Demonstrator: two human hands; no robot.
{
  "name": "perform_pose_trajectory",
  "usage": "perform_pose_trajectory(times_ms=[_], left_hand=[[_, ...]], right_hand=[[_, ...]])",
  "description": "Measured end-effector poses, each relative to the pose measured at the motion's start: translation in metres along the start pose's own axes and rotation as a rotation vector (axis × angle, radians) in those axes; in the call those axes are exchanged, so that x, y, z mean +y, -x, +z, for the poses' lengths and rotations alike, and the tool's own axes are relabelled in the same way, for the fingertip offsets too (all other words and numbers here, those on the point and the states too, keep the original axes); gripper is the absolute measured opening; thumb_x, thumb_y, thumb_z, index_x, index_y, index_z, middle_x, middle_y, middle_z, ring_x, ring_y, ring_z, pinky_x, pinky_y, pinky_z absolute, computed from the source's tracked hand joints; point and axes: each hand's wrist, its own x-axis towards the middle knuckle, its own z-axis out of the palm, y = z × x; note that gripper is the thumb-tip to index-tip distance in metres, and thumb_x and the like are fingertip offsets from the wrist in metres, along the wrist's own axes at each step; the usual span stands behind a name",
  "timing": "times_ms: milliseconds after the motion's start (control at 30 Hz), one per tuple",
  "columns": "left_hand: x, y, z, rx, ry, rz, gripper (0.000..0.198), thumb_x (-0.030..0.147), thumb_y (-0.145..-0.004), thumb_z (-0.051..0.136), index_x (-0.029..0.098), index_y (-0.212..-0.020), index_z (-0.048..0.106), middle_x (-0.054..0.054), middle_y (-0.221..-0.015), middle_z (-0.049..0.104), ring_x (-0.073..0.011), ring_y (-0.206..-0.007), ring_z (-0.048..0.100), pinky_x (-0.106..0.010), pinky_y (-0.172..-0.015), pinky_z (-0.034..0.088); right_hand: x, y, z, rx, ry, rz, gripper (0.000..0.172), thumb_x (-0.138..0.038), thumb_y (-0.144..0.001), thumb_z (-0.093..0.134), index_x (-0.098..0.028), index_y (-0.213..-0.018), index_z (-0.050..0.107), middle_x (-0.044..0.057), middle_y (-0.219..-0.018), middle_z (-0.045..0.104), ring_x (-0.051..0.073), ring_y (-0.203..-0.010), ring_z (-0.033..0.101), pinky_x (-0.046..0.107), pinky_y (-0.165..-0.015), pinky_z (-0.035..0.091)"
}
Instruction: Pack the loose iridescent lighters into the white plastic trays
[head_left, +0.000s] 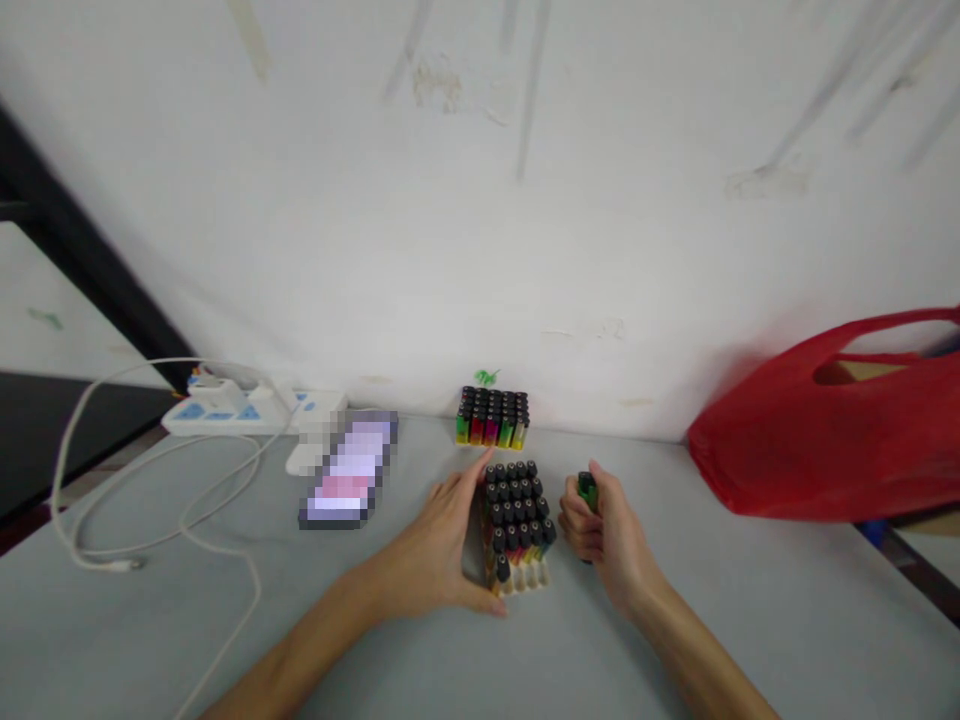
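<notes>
A tray (534, 577) of upright lighters with black tops stands on the grey table; its front row has one lighter at the left and several bare slots. My left hand (433, 550) grips this tray along its left side, thumb at the front corner and forefinger at the back corner. Just right of the tray, my right hand (611, 535) is closed around a green lighter (587, 490) with a black top. Fingers hide much of that lighter, and whether there is more than one in the fist I cannot make out. Behind, a second block of colourful lighters (492, 425) stands near the wall.
A phone with a blurred screen (351, 470) lies to the left. Beyond it a white power strip (247, 408) holds plugs, and a white cable (187, 540) loops over the table. At the right sits a red bag (817, 440). A white wall (480, 230) rises behind.
</notes>
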Motion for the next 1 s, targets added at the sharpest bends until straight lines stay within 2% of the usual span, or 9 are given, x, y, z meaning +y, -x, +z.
perform_pose_trajectory(times_ms=[333,467,600,667,733,833,1000], left_hand=[[-0.004,0.0,0.001,0.005,0.02,0.014,0.165,0.058,-0.062,0.106,0.034,-0.179,-0.008,-0.021,-0.185,0.018,-0.0495,-0.17,0.019,-0.072,-0.137,0.016],[-0.002,0.0,0.001,-0.003,0.013,0.009,0.167,0.058,-0.061,0.107,0.034,-0.179,-0.009,-0.022,-0.185,0.018,-0.0495,-0.17,0.019,-0.072,-0.136,0.016],[-0.004,0.0,0.002,0.009,0.026,-0.01,0.171,0.059,-0.059,0.108,0.033,-0.178,-0.011,-0.023,-0.185,0.015,-0.0497,-0.17,0.019,-0.072,-0.137,0.017],[-0.006,0.001,0.003,0.011,0.033,-0.019,0.173,0.06,-0.057,0.109,0.033,-0.178,-0.011,-0.022,-0.186,0.012,-0.0495,-0.169,0.021,-0.071,-0.137,0.019],[-0.007,0.001,0.003,0.012,0.04,-0.021,0.174,0.059,-0.056,0.109,0.033,-0.178,-0.012,-0.022,-0.186,0.011,-0.0496,-0.169,0.022,-0.07,-0.137,0.019],[-0.006,0.002,0.004,0.016,0.052,-0.011,0.17,0.052,-0.06,0.109,0.034,-0.178,-0.012,-0.021,-0.186,0.01,-0.0498,-0.169,0.021,-0.071,-0.137,0.019],[-0.003,0.002,0.005,0.012,0.062,0.035,0.166,0.033,-0.063,0.106,0.036,-0.177,-0.015,-0.017,-0.187,0.01,-0.0483,-0.171,0.016,-0.069,-0.138,0.017]], right_hand=[[-0.002,0.006,0.002,0.044,0.036,-0.02,0.051,-0.062,-0.093,0.058,-0.028,-0.062,0.037,-0.012,-0.056,0.016,0.01,-0.047,0.009,0.025,-0.044,0.007],[-0.001,0.005,0.002,0.072,0.04,-0.018,0.055,-0.068,-0.095,0.059,-0.027,-0.063,0.038,-0.012,-0.056,0.018,0.009,-0.048,0.01,0.024,-0.043,0.01],[0.005,0.0,0.001,0.106,0.052,-0.001,0.061,-0.08,-0.091,0.062,-0.026,-0.066,0.047,-0.012,-0.055,0.021,0.009,-0.048,0.01,0.023,-0.042,0.009],[0.007,-0.001,0.001,0.139,0.061,-0.018,0.063,-0.086,-0.086,0.065,-0.025,-0.075,0.057,-0.012,-0.054,0.023,0.009,-0.047,0.01,0.022,-0.041,0.008],[0.007,0.0,0.002,0.18,0.082,-0.081,0.065,-0.088,-0.085,0.068,-0.024,-0.092,0.067,-0.012,-0.055,0.027,0.009,-0.047,0.013,0.022,-0.04,0.009],[0.002,0.005,0.008,0.189,0.118,-0.205,0.06,-0.081,-0.091,0.07,-0.025,-0.114,0.07,-0.01,-0.059,0.036,0.01,-0.046,0.02,0.022,-0.04,0.015],[-0.004,0.011,0.015,0.177,0.112,-0.319,0.045,-0.069,-0.101,0.068,-0.026,-0.115,0.07,-0.006,-0.067,0.049,0.011,-0.046,0.035,0.024,-0.039,0.027]])
